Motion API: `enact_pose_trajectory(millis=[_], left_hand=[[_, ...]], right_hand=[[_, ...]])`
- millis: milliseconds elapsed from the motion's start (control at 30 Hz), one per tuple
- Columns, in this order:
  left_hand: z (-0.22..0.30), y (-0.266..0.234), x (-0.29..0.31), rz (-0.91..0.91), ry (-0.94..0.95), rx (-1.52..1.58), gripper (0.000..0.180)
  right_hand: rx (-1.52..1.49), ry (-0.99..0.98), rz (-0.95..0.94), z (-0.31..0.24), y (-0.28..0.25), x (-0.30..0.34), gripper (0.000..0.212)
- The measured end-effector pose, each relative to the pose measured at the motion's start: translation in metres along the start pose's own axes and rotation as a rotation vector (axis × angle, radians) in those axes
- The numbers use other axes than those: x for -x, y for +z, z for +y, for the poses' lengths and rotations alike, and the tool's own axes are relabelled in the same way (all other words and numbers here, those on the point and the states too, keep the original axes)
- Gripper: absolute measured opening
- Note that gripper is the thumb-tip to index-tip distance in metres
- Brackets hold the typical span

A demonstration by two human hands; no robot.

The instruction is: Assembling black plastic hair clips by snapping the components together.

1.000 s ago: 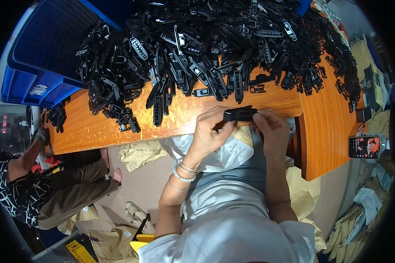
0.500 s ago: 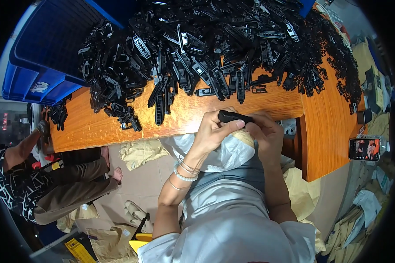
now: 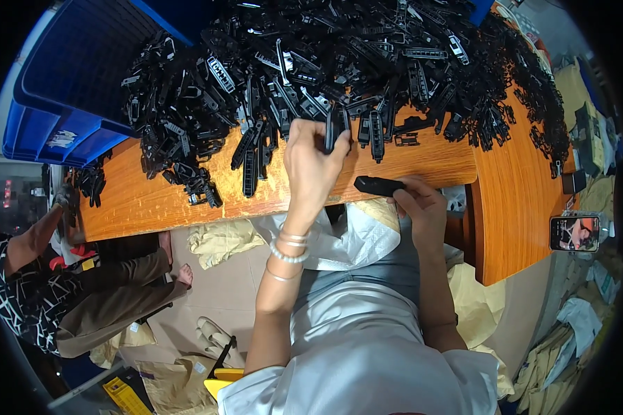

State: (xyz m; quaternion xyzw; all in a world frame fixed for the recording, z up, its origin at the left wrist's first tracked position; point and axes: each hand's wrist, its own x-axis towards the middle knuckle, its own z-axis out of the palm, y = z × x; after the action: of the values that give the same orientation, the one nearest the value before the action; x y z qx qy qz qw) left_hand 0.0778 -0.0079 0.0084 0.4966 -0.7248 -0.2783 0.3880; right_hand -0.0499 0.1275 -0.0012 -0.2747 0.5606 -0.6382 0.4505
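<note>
My left hand (image 3: 310, 160) reaches to the near edge of a big heap of black plastic parts (image 3: 256, 76). Its thumb and fingers are closed on a long narrow black plastic part (image 3: 330, 130), which stands partly in front of the heap. Over the table's front edge, my right hand (image 3: 423, 206) pinches one end of a smooth, elongated black plastic piece (image 3: 378, 185). That piece points left, clear of the left hand.
The heap covers the back of the wooden table (image 3: 408, 162). Blue crates (image 3: 62, 131) stand at the left, and a phone (image 3: 575, 234) is propped at the right. Another person (image 3: 28, 277) sits at the left. Paper sacks (image 3: 225, 238) lie on the floor.
My left hand has let go of the black piece, moved forward to the heap and closed on a long part there. The right hand keeps its piece, nearly in place.
</note>
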Motion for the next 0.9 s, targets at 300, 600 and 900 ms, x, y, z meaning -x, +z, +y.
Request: enact_pose_trajectory(millis=[300, 600, 900], left_hand=[[0.002, -0.041, 0.039, -0.654, -0.422, 0.654, 0.036], [0.023, -0.059, 0.053, -0.567, 0.071, 0.207, 0.038], [0.019, -0.057, 0.064, -0.471, 0.153, 0.239, 0.036]], right_hand=[[0.377, -0.4, -0.177, -0.003, 0.006, -0.006, 0.022], [0.478, -0.568, -0.137, -0.011, 0.023, -0.001, 0.035], [0.532, -0.429, -0.277, -0.02, 0.021, -0.002, 0.029]])
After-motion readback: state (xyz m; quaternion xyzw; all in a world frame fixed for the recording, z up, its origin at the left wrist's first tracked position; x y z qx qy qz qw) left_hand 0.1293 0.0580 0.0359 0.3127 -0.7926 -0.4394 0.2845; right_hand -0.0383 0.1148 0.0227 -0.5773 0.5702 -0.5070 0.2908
